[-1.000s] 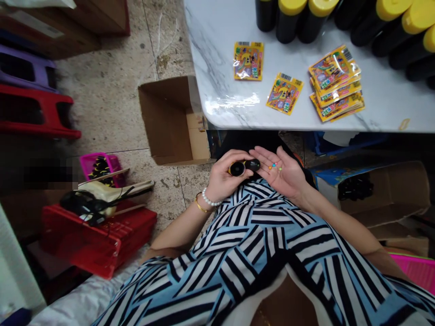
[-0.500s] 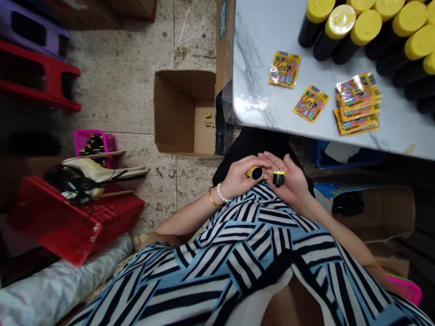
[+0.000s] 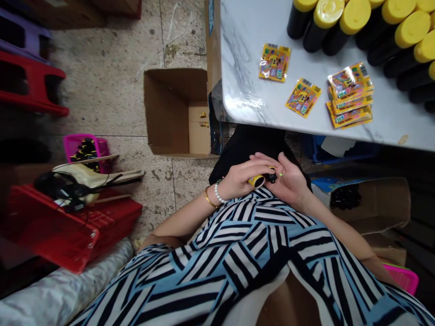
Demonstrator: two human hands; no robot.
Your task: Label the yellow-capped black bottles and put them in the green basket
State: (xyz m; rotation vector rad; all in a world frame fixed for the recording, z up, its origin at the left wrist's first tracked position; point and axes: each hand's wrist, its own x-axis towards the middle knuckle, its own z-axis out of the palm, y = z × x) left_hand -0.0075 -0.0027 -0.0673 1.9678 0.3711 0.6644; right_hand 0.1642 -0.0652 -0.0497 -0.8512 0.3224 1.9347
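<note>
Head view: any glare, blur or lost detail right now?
Head view: glare whitens part of the tabletop and glints on a yellow lid; the red crate looks soft; the small black piece beside the yellow tube shows little detail.

The tube [image 3: 256, 181] is short, round and yellow, with small dark markings on its side that are too fine to read. It lies tilted in the left hand [image 3: 242, 178], partly covered by the fingers, with its dark, round open end facing up toward the camera. Just beside that end, between the two hands, sits a small black piece [image 3: 271, 177] with an uneven outline and a bit of yellow at its far edge; which hand bears it cannot be told. A tiny, light green bead [image 3: 281, 174] lies loose on the upturned right hand [image 3: 288, 179], near the black piece.
</note>
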